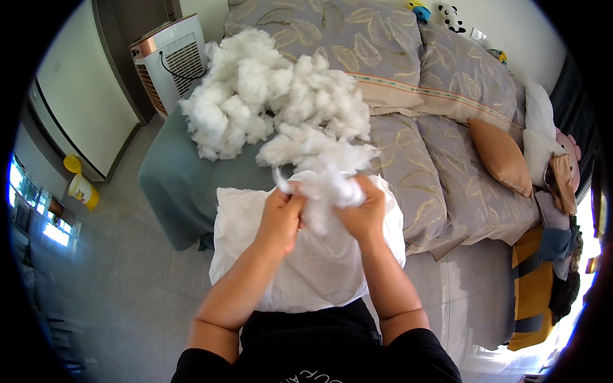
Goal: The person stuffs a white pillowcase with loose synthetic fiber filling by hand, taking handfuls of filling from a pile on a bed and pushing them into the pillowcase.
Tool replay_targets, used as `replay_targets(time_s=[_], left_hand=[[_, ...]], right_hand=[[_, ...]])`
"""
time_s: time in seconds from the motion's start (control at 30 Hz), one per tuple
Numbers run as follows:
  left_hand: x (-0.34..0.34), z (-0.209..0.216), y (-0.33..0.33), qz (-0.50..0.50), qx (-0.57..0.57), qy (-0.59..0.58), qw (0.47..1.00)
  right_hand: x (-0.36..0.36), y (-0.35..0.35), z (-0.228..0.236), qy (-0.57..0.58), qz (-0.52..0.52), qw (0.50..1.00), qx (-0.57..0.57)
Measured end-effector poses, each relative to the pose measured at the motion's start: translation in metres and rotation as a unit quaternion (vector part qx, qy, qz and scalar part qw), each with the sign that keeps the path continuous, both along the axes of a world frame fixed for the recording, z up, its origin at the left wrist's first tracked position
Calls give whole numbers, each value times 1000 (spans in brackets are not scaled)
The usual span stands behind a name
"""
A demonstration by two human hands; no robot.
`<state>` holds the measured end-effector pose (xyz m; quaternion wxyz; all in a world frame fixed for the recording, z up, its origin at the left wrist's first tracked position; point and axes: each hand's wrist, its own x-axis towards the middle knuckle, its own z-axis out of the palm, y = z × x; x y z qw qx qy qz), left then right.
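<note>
Between my two hands is a tuft of white fibre stuffing [325, 195], pulled loose and fluffy. My left hand [281, 214] pinches its left side, with a thin wisp sticking up past the fingers. On the right side, my right hand [364, 210] is closed around the same tuft. Below both hands a white fabric cover [306, 268] lies spread over my lap. Just beyond it, a big heap of the same white stuffing [249, 83] is piled on the sofa, its nearest clump [313, 147] close to my hands.
The grey leaf-patterned sofa [415, 159] reaches right, with a brown cushion [500, 156] on it. A teal cloth [182, 179] covers its left end. An air cooler [169, 64] stands behind left. A yellow-and-white bin [83, 191] sits on the tiled floor. Clothes [559, 255] hang at far right.
</note>
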<state>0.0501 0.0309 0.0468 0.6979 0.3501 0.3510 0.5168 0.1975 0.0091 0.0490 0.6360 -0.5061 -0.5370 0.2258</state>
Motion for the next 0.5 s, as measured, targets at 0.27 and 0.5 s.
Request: replay_targets(time_s=[0.27, 0.5], left_hand=[[-15, 6, 10, 17, -8, -91, 996], [-1, -6, 0, -58, 16, -77, 995]], right_hand=[[20, -2, 19, 294, 8, 955, -20], [-11, -10, 2, 107, 120, 986, -31]])
